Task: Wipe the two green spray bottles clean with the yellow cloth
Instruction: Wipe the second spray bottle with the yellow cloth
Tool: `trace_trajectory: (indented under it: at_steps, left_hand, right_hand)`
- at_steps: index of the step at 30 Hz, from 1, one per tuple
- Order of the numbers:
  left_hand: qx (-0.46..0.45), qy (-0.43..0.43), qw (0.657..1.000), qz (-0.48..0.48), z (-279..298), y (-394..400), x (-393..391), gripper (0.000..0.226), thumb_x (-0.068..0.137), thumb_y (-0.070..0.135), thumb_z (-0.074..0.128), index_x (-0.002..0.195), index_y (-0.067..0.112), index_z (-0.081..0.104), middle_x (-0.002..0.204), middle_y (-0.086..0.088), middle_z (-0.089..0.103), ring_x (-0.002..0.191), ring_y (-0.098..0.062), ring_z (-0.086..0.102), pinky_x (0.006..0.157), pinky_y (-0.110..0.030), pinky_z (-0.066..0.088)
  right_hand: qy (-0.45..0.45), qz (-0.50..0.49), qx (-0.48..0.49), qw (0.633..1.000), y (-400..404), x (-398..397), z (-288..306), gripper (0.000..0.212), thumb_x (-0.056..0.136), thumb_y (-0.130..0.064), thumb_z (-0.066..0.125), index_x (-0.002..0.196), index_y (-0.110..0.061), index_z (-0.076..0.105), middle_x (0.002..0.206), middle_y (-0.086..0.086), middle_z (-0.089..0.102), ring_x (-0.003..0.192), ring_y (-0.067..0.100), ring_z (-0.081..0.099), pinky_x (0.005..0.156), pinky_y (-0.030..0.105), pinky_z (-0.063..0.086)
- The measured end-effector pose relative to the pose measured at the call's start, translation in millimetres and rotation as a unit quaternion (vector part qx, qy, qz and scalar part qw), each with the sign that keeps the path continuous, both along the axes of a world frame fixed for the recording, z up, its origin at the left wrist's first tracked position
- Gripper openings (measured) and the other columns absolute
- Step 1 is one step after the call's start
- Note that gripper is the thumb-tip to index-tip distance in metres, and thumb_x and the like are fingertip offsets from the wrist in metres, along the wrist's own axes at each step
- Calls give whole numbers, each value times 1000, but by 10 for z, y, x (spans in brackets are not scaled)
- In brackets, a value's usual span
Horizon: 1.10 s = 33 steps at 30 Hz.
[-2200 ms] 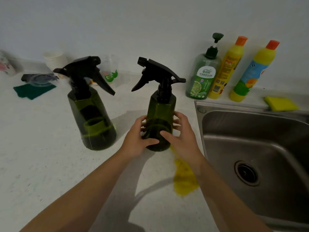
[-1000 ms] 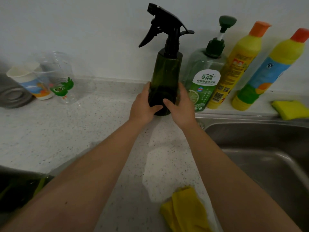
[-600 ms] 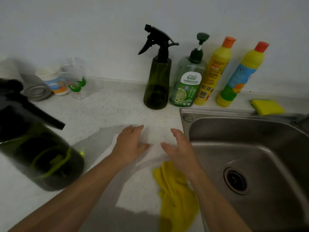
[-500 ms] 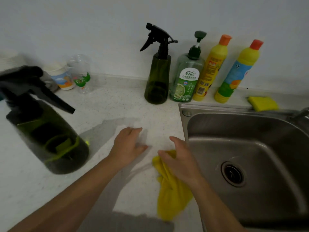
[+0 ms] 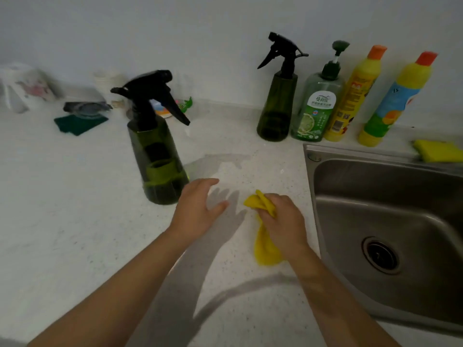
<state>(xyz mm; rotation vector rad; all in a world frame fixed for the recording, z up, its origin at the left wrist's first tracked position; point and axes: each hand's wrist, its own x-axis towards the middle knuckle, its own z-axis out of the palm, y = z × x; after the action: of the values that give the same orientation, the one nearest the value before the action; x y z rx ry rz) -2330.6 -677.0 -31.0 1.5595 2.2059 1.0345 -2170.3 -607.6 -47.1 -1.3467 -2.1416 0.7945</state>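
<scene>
Two dark green spray bottles with black trigger heads stand upright on the white counter. The wider bottle point(image 5: 160, 156) is near me at centre left. The slimmer bottle point(image 5: 278, 106) stands at the back wall beside the detergents. My right hand point(image 5: 283, 221) is closed around the yellow cloth point(image 5: 263, 244), which is bunched at my fingers and trails down onto the counter. My left hand point(image 5: 198, 209) hovers open, fingers spread, just right of the wider bottle's base and not touching it.
A steel sink point(image 5: 390, 236) fills the right side. A green pump soap bottle point(image 5: 317, 106), two yellow detergent bottles point(image 5: 350, 96) point(image 5: 393, 103) and a yellow sponge point(image 5: 438, 151) line the back. A green scouring pad point(image 5: 80, 123), cups and a bag sit at far left.
Both hands set the slimmer bottle down by the wall and let go. My right hand then closed on the yellow cloth, and my left hand moved toward the wider bottle.
</scene>
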Motion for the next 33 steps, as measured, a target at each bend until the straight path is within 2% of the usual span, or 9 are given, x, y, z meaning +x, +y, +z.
trace_trajectory:
  at_steps: [5, 9, 13, 15, 17, 20, 23, 29, 33]
  left_hand:
    - [149, 11, 979, 138, 280, -395, -345, 46, 72, 26, 68, 110, 4, 55, 111, -14, 54, 102, -22, 46, 83, -25, 38]
    - [136, -51, 967, 208, 395, -415, -736, 71, 71, 24, 72, 129, 10, 35, 136, -14, 36, 124, -27, 37, 105, -46, 36]
    - [83, -207, 965, 136, 442, -206, -1087, 86, 71, 28, 70, 139, 22, 17, 152, -4, 20, 137, -23, 25, 112, -43, 26]
    - [46, -257, 962, 83, 413, -116, -1228, 85, 69, 32, 72, 137, 23, 21, 150, -3, 26, 136, -24, 28, 111, -46, 28]
    - [27, -294, 955, 35, 372, -52, -1312, 74, 67, 29, 73, 129, 24, 32, 139, -3, 42, 128, -23, 39, 106, -46, 36]
    - [65, -345, 936, -8, 315, 5, -1325, 48, 72, 11, 68, 106, 35, 45, 110, 7, 57, 103, -11, 55, 85, -26, 49]
    - [99, -357, 928, -27, 326, 98, -1328, 45, 70, 9, 70, 94, 38, 47, 99, 12, 58, 93, -2, 56, 67, -12, 51]
    - [75, -389, 916, -60, 511, 277, -1179, 34, 56, 31, 65, 86, 36, 51, 94, 7, 61, 90, -14, 60, 77, -28, 50]
    - [71, -388, 914, -92, 696, 298, -1002, 34, 56, 33, 66, 86, 38, 50, 95, 5, 62, 92, -16, 61, 81, -33, 51]
  right_hand:
    - [203, 0, -86, 975, -70, -481, 275, 28, 84, -20, 58, 112, -19, 55, 107, 3, 57, 96, 15, 52, 81, 25, 37]
    - [237, 14, -120, 964, -93, -859, 399, 33, 84, -23, 58, 116, -21, 53, 107, -3, 55, 98, 13, 51, 83, 26, 39]
    - [274, 17, -129, 953, -104, -1130, 489, 26, 84, -22, 57, 110, -26, 54, 101, -7, 58, 90, 7, 55, 72, 14, 44]
    - [300, 17, -139, 944, -120, -1237, 517, 19, 85, -20, 56, 99, -33, 53, 89, -16, 57, 80, -1, 54, 63, 5, 45]
    - [326, 15, -156, 932, -140, -1324, 533, 20, 86, -20, 53, 90, -40, 50, 84, -24, 54, 74, -6, 54, 57, 0, 44]
    - [348, 15, -175, 921, -189, -1437, 525, 22, 89, -22, 48, 86, -44, 48, 83, -26, 53, 67, -12, 57, 54, -2, 42]
    - [371, -5, -182, 910, -225, -1560, 531, 19, 91, -26, 41, 93, -43, 49, 90, -23, 55, 73, -12, 58, 61, 5, 46]
    - [424, -26, -170, 889, -248, -1617, 697, 30, 94, -29, 31, 122, -41, 35, 111, -19, 47, 96, -2, 50, 72, 5, 45]
    - [461, -19, -149, 875, -236, -1523, 860, 20, 92, -35, 30, 102, -49, 41, 107, -25, 50, 101, -2, 51, 85, 17, 45]
